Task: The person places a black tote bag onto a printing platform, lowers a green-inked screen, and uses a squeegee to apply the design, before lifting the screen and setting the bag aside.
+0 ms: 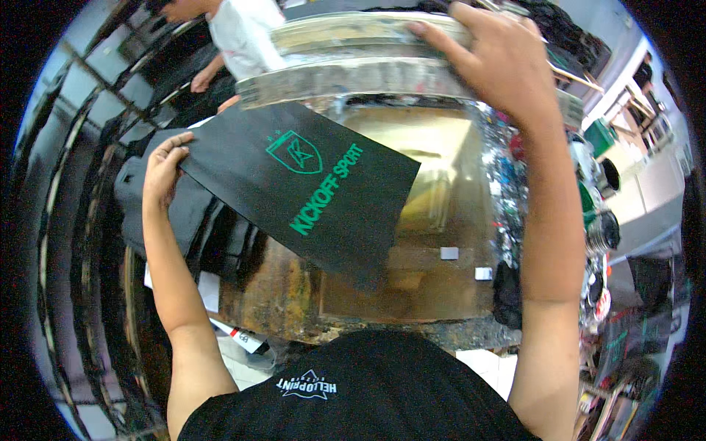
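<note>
My left hand point(165, 167) pinches the left corner of a flat black fabric piece point(254, 176) that bears a green shield and green lettering. I cannot tell whether it is a bag or a single sheet. The piece slants over a brown printing board point(434, 298), its right part above the shiny surface. Up at the top right, my right hand point(504, 62) is closed over the edge of a raised screen printing frame point(353, 81), with the thumb along its near side. The frame stands tilted beyond the board, and its far side is mostly hidden.
Two small pale pads point(448, 253) lie on the board's right part. Paint-spattered clutter and dark containers point(604, 229) line the right side. Long dark racks point(92, 242) curve along the left. Another person in a white shirt point(246, 37) stands at the far left.
</note>
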The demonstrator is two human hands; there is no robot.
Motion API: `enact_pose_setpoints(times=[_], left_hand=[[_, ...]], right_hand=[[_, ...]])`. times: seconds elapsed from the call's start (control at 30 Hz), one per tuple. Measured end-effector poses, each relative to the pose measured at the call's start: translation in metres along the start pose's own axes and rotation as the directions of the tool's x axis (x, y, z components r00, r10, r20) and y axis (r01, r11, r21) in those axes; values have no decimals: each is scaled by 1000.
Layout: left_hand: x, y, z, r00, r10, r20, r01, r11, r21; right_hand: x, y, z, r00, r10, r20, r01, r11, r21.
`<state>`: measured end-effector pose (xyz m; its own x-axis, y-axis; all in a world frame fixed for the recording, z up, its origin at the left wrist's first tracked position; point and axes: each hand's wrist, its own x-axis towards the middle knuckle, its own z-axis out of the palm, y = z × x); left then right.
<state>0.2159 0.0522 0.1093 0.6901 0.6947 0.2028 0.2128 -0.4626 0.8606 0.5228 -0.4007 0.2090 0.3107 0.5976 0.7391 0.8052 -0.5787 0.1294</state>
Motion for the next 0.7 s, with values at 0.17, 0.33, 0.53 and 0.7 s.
enact_pose_setpoints(times=[0.17, 0.33, 0.53, 0.7], left_hand=[[36, -39, -101, 983, -70, -172, 70, 998, -6], [50, -158, -202, 901, -166, -402, 237, 962, 136], [-3, -202, -139, 785, 155, -599, 374, 652, 659], [-149, -123, -81, 945, 85, -317, 151, 744, 650]], right_hand=[[-2, 4, 4, 999, 25, -37, -25, 1000, 20], [1, -6, -1, 996, 72, 58, -73, 997, 9], [-4, -4, -6, 988, 84, 126, -75, 994, -77], [-9, -14, -9, 985, 111, 129, -107, 994, -36]])
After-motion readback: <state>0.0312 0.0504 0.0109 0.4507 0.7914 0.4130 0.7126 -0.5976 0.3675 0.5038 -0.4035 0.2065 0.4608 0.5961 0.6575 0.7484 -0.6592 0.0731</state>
